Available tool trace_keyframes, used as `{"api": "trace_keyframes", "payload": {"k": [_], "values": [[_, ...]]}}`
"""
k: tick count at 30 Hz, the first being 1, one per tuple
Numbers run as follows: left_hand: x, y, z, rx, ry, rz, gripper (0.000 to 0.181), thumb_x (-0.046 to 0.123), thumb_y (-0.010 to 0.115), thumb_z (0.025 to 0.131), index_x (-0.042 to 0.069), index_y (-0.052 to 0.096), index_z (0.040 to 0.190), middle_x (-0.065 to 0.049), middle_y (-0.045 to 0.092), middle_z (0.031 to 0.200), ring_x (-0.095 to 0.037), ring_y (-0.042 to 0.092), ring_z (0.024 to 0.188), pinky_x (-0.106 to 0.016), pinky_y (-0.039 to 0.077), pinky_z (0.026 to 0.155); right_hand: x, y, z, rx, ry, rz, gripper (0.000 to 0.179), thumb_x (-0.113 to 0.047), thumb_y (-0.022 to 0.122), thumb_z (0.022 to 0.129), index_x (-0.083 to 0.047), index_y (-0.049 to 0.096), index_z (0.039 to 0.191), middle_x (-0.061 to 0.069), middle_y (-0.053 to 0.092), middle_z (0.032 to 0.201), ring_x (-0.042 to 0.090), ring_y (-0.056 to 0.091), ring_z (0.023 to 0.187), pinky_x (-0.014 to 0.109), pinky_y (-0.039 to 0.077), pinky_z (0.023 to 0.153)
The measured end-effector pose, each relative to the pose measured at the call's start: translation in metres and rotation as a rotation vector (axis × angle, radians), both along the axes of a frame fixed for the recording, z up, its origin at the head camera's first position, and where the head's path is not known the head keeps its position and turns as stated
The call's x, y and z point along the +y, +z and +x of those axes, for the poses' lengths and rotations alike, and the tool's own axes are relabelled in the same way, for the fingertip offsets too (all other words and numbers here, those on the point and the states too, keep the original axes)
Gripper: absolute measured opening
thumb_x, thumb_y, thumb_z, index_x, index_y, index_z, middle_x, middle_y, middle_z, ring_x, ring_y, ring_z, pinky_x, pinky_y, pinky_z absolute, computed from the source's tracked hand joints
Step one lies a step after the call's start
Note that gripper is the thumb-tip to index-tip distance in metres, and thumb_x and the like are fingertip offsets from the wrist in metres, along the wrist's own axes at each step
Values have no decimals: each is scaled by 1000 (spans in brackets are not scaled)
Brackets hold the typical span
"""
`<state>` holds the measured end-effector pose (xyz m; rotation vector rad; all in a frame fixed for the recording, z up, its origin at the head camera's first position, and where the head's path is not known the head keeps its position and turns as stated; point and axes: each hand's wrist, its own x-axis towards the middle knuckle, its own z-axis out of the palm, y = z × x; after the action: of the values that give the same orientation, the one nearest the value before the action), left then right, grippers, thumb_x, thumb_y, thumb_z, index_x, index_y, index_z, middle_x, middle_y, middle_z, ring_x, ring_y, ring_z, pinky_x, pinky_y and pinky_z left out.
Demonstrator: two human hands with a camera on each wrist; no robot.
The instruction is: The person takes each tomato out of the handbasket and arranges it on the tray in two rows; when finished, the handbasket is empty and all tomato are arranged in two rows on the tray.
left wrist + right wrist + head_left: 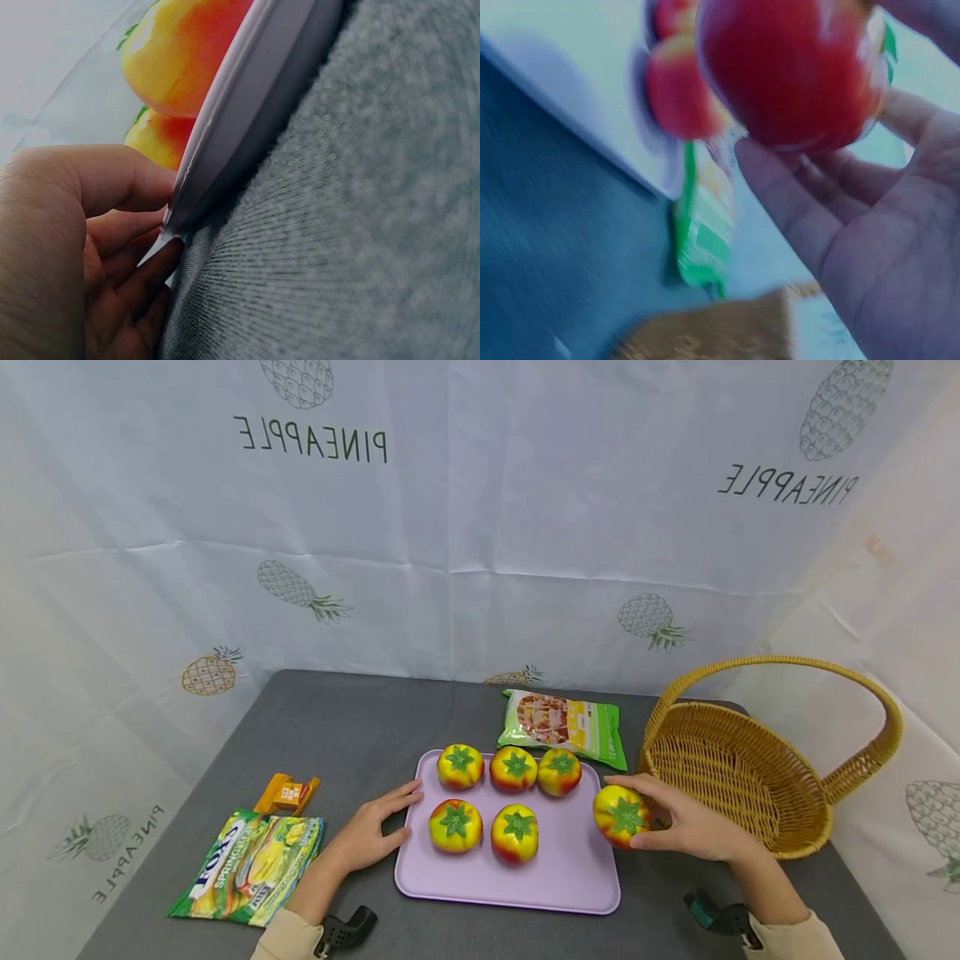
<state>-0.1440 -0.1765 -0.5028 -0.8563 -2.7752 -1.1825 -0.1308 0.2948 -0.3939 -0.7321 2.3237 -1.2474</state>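
A yellow-and-red tomato [622,816] with a green star-shaped top is held between the thumb and fingers of my right hand [686,822], over the tray's right edge. Its red underside fills the top of the right wrist view. My left hand [367,833] touches the left rim of the lilac tray [555,885] with thumb and fingertips. Several similar tomatoes lie on the tray: three in the back row, and a front tomato [456,826] beside another tomato [515,834]. Right of my right hand stands a wicker basket [720,760] with a tall handle.
A green food packet [562,727] lies behind the tray. On the left are a green-and-yellow Fox's candy bag [255,868] and a small orange packet [287,795]. A pineapple-print curtain [480,527] hangs behind the grey table [360,718].
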Motion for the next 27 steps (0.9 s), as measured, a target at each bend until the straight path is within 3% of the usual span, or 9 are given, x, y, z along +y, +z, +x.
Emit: {"api": "trace_keyframes", "payload": {"k": [12, 19, 27], "values": [[0, 1, 1, 19, -6, 2, 50, 16, 63, 85, 11, 55, 134, -4, 44, 147, -28, 44, 133, -51, 40, 103, -38, -37, 8, 55, -70, 45, 73, -28, 71, 84, -8, 36, 145, 16, 45, 126, 7, 50, 105, 28, 51, 82], [0, 2, 2, 17, -2, -1, 50, 16, 63, 85, 11, 55, 134, -4, 44, 147, -27, 44, 133, -50, 40, 103, -49, -44, 8, 68, -64, 66, 74, -32, 71, 84, -9, 36, 145, 15, 46, 129, 12, 51, 105, 26, 48, 82], [0, 2, 2, 12, 2, -8, 51, 15, 63, 84, 11, 55, 134, -3, 44, 147, -26, 44, 133, -50, 40, 103, -56, -46, 7, 80, -62, 145, 75, -37, 71, 82, -10, 38, 144, 14, 48, 134, 18, 51, 110, 30, 46, 89]]}}
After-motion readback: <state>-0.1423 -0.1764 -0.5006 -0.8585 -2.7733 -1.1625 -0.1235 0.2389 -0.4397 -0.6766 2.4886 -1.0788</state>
